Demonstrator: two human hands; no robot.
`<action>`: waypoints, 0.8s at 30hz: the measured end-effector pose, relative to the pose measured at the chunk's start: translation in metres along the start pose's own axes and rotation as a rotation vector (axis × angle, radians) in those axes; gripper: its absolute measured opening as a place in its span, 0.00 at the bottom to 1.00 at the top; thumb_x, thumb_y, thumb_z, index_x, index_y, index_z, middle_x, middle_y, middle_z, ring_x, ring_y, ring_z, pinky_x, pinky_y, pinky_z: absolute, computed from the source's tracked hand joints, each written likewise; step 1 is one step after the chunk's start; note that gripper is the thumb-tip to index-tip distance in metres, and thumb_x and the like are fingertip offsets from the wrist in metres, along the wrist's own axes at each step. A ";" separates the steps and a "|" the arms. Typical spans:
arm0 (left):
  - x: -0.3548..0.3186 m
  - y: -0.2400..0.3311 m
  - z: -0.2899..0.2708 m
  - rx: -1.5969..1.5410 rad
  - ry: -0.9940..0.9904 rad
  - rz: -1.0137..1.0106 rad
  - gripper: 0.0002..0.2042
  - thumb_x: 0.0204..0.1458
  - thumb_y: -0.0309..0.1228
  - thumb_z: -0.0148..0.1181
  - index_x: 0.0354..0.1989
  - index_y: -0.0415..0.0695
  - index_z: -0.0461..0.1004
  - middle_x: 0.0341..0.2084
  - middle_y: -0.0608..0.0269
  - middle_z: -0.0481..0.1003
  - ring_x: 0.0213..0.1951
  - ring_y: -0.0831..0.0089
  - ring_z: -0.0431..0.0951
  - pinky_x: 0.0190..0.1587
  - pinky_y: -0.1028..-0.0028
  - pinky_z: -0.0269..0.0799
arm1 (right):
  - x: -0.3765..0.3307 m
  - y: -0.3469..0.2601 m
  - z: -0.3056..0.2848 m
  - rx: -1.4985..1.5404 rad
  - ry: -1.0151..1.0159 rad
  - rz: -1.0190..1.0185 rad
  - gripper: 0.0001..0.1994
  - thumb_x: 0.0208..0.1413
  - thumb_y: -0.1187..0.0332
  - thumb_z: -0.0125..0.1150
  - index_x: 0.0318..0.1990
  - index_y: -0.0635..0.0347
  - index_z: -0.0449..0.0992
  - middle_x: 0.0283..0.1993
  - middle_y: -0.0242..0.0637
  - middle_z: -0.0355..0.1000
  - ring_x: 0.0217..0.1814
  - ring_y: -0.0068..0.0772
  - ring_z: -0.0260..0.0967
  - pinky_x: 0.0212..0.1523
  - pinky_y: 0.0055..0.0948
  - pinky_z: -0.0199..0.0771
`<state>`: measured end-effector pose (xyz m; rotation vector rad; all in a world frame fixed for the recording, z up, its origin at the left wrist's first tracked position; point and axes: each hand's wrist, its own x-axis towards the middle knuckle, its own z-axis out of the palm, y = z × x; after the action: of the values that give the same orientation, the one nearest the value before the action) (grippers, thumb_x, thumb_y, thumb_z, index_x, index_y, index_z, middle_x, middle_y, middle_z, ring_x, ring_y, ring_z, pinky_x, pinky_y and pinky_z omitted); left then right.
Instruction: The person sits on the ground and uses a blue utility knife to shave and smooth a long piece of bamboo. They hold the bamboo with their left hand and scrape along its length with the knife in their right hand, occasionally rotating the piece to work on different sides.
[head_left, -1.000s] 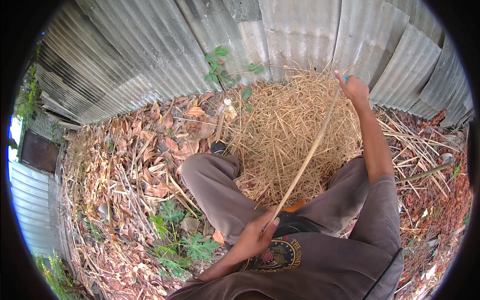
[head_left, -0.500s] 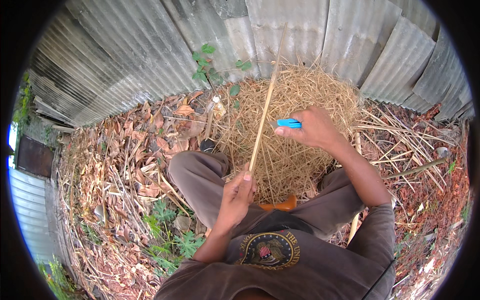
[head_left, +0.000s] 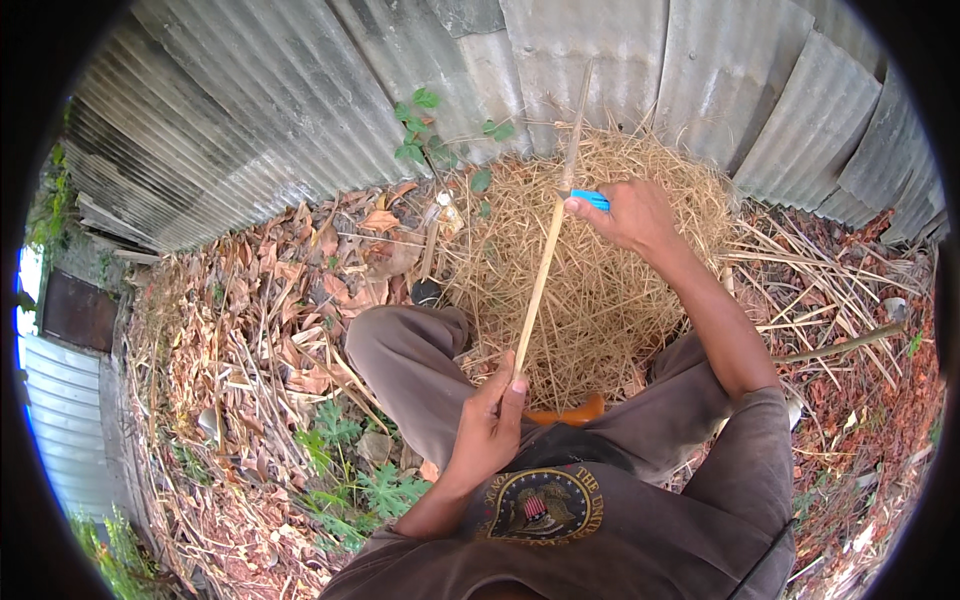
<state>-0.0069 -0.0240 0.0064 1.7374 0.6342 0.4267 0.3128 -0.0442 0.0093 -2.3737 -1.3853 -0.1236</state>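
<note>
My left hand (head_left: pixel 488 425) is closed round the near end of a long, thin pale stick (head_left: pixel 543 275), thumb along it, just above my lap. The stick slants away and slightly right, its far end near the metal sheets. In my closed right hand (head_left: pixel 638 218) is a utility knife with a blue handle (head_left: pixel 591 199). Its blade meets the stick in the upper half, and my thumb lies close beside the stick. Beneath both hands spreads a heap of straw-coloured shavings (head_left: pixel 610 310) between my bent legs.
Corrugated metal sheets (head_left: pixel 590 70) stand along the far side. Dry leaves (head_left: pixel 290 260) cover the ground at left, with green weeds (head_left: pixel 385 490) by my left arm. Loose sticks (head_left: pixel 820 290) lie at right. A curved orange object (head_left: pixel 568 411) sits partly hidden at my lap.
My right hand has moved farther away with the knife, and the blade, apart from the stick before, now meets it. My left hand sits slightly nearer and to the right, still gripping the stick.
</note>
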 end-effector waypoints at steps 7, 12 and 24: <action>0.015 -0.013 -0.009 -0.053 0.116 0.049 0.21 0.65 0.33 0.45 0.63 0.37 0.60 0.23 0.77 0.63 0.23 0.89 0.58 0.25 0.85 0.56 | -0.056 -0.080 0.024 0.169 -0.114 -0.374 0.37 0.45 0.26 0.49 0.12 0.55 0.71 0.08 0.36 0.63 0.12 0.38 0.66 0.15 0.37 0.63; 0.016 -0.007 -0.008 -0.042 0.093 0.005 0.20 0.64 0.30 0.45 0.61 0.32 0.60 0.23 0.73 0.62 0.25 0.87 0.58 0.26 0.83 0.57 | -0.046 -0.070 0.036 0.143 -0.002 -0.424 0.38 0.41 0.23 0.47 0.12 0.54 0.72 0.08 0.36 0.64 0.10 0.38 0.66 0.14 0.36 0.63; -0.009 -0.013 0.000 -0.104 0.009 -0.074 0.21 0.64 0.30 0.45 0.62 0.31 0.59 0.23 0.68 0.64 0.26 0.84 0.60 0.27 0.80 0.60 | 0.015 0.009 0.040 -0.072 -0.029 -0.038 0.42 0.44 0.21 0.36 0.17 0.55 0.74 0.10 0.35 0.64 0.16 0.36 0.68 0.18 0.38 0.67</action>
<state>-0.0163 -0.0273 -0.0055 1.6096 0.6693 0.4095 0.3230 -0.0213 -0.0258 -2.4173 -1.4627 -0.1529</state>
